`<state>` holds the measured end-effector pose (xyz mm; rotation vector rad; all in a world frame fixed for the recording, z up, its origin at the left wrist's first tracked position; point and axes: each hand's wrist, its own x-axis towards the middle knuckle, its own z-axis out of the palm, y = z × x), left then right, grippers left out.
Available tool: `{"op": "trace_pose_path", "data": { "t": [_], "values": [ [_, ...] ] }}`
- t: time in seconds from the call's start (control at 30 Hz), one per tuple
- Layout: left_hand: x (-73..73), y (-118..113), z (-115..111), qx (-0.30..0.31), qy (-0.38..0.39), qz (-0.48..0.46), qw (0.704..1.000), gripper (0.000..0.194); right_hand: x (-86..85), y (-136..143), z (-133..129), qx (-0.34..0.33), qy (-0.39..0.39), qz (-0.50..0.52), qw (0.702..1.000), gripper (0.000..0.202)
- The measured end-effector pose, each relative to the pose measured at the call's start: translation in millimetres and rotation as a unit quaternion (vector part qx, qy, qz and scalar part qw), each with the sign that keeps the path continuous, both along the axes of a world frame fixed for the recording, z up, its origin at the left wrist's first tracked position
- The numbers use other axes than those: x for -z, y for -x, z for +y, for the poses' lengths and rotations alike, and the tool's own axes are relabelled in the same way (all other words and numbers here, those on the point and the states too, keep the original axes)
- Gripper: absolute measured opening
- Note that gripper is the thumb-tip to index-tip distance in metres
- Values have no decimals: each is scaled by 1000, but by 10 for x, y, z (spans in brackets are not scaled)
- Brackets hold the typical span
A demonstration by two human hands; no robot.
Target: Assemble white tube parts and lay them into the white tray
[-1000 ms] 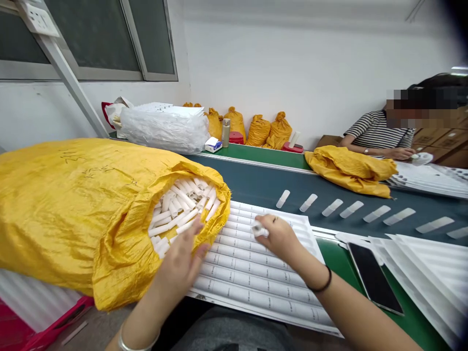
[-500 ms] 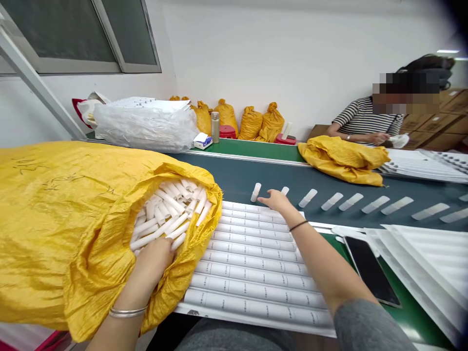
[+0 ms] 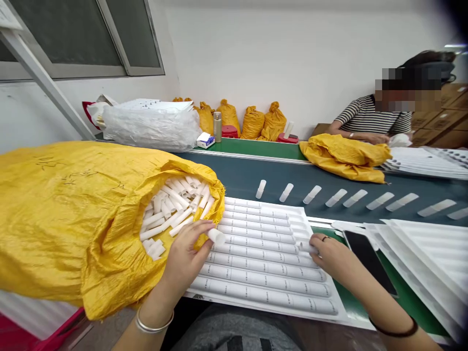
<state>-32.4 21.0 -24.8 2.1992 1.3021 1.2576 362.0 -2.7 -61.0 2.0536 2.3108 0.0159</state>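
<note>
My left hand (image 3: 185,253) is closed around a short white tube (image 3: 217,237), whose round end points toward the tray. It is just outside the mouth of a large yellow woven sack (image 3: 106,195) with many loose white tubes (image 3: 175,197) inside. My right hand (image 3: 332,256) pinches a white tube (image 3: 306,247) at the right end of one row in a white ridged tray (image 3: 340,312). Printed white tubes (image 3: 252,261) lie end to end along the tray's grooves. The far rows stop short of the tray's right side.
A dark conveyor belt (image 3: 241,170) runs behind the tray, with several frosted tubes (image 3: 312,195) spaced along it. A phone (image 3: 369,261) and stacked white trays (image 3: 427,258) lie to the right. Across the belt, a person (image 3: 369,117) sits behind a crumpled yellow sack (image 3: 343,156).
My left hand has come out of the sack with a white tube. My right hand has moved from the belt down to the tray's right side, pinching a tube there.
</note>
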Motion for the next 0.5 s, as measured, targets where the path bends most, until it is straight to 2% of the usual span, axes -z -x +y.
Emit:
{"op": "trace_pose_path", "data": {
  "t": [0.03,0.1,0.17,0.23,0.3,0.33,0.4,0.43,0.5],
  "values": [
    [9,-45,-21,16,13,-8,1000,27,-59,18,-35,4,-47,22,999,11],
    [36,-142,-73,43,52,-44,997,25,-213,132,-111,9,-111,140,984,18],
    [66,-262,-139,81,110,-137,981,28,-354,365,-183,-21,-127,302,945,25],
    [88,-391,-206,124,172,-273,938,46,-428,674,-232,-51,-106,434,893,27],
    [98,-496,-252,147,205,-389,886,69,-422,984,-251,-56,-71,536,839,26],
    [100,-529,-264,150,211,-423,868,75,-397,1117,-251,-54,-52,581,811,26],
    [98,-547,-267,147,208,-453,855,70,-335,1312,-244,-61,-26,647,760,26],
    [97,-532,-262,146,204,-452,856,63,-311,1370,-238,-71,-26,664,744,27],
    [95,-465,-253,121,189,-433,873,49,-296,1413,-226,-98,-48,666,738,28]
  ]
}}
